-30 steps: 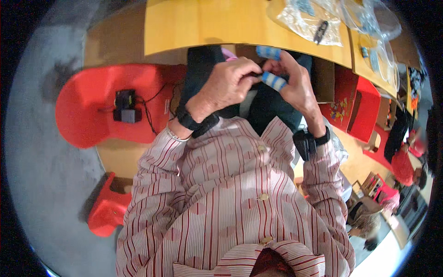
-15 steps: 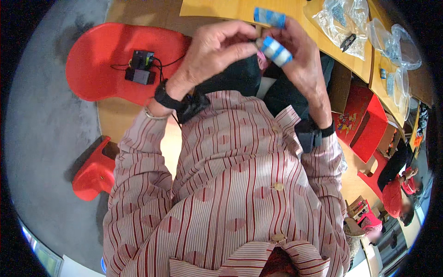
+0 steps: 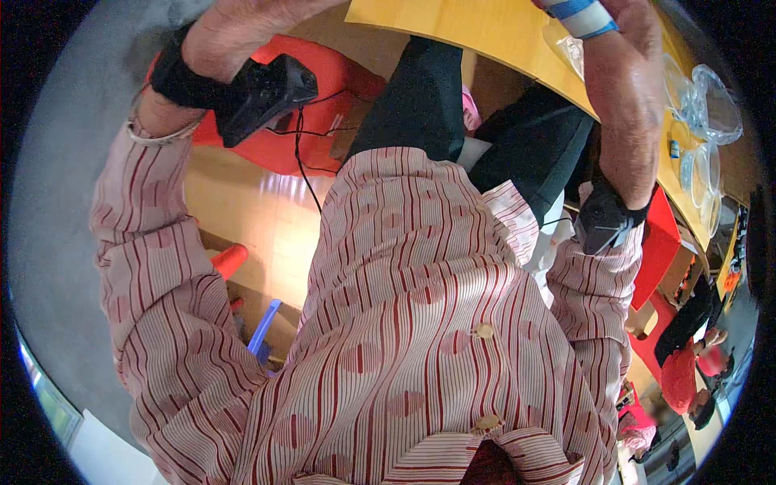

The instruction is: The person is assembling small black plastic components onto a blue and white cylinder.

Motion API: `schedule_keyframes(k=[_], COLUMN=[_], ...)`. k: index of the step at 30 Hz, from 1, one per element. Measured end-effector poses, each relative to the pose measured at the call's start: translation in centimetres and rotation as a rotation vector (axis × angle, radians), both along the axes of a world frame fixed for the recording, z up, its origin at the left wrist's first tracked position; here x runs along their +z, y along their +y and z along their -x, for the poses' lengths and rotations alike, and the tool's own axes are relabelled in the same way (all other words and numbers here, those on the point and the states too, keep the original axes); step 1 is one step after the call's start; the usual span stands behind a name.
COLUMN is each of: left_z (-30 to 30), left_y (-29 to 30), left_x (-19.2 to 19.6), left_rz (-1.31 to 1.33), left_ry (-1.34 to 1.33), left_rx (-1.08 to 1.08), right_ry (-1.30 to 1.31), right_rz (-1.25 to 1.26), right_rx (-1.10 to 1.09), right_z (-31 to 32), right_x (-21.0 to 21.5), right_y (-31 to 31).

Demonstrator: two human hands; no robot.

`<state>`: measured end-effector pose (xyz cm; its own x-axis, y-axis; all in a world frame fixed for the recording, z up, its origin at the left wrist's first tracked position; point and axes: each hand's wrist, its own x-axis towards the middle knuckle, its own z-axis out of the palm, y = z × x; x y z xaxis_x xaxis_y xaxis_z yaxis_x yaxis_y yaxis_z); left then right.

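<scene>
Both my arms stretch out past the upper edge of the picture. Only the wrist end of my left hand [image 3: 263,20] shows at the top left; its fingers are cut off. Over the wooden table [image 3: 453,20], at the upper right, is part of my right hand [image 3: 630,61]. A blue-and-white striped wrap [image 3: 584,18] goes round its thumb, while its other fingers lie outside the picture. Whether either hand holds anything is hidden. Each wrist carries a black strapped device, one on the left [image 3: 263,101] and one on the right [image 3: 606,217].
A red chair [image 3: 339,69] with thin black cables stands left of my legs. Clear plastic tubs [image 3: 715,105] and a small blue item [image 3: 674,149] are on the table at right. Beyond another red seat [image 3: 656,242], people in red [image 3: 679,380] appear at the far right.
My hands were close together above my lap, left finger and thumb near the wrapped right thumb. They have separated and moved up and outward, mostly out of the picture.
</scene>
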<state>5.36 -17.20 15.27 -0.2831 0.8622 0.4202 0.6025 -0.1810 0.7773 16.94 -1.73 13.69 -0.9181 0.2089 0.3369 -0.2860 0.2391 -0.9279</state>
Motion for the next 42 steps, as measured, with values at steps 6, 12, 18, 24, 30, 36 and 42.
schedule_keyframes(k=[6,12,18,24,30,36,42], left_z=[-1.5,-3.9,-5.2,-4.6,-4.7,-4.5,-5.3], left_y=[1.3,3.1,3.3,3.7,3.5,2.5,3.4], left_x=[1.2,-1.7,-4.0,-5.1,-5.1,-5.5,-5.0], left_rz=[0.074,0.198,0.187,0.260,0.280,0.278,0.261], left_ry=[0.006,-0.252,-0.263,-0.505,-0.456,-0.435,-0.412], left_rx=[-0.010,-0.062,-0.046,-0.117,0.023,-0.089,-0.229], right_ry=[-0.015,-0.177,-0.272,-0.296,-0.552,-0.556,-0.901], right_rz=[0.064,0.175,0.548,0.501,0.177,-0.221,-0.575], right_rx=[-0.002,0.038,0.191,0.127,0.079,-0.089,-0.120], right_z=[-1.5,-4.1,-6.0,-6.1,-9.2,-16.2,-21.3], right_x=[1.3,-2.6,-3.2,-5.5,-2.9,-5.0,-0.4], right_y=[0.8,3.9,3.2,3.5,7.3,11.0,14.3])
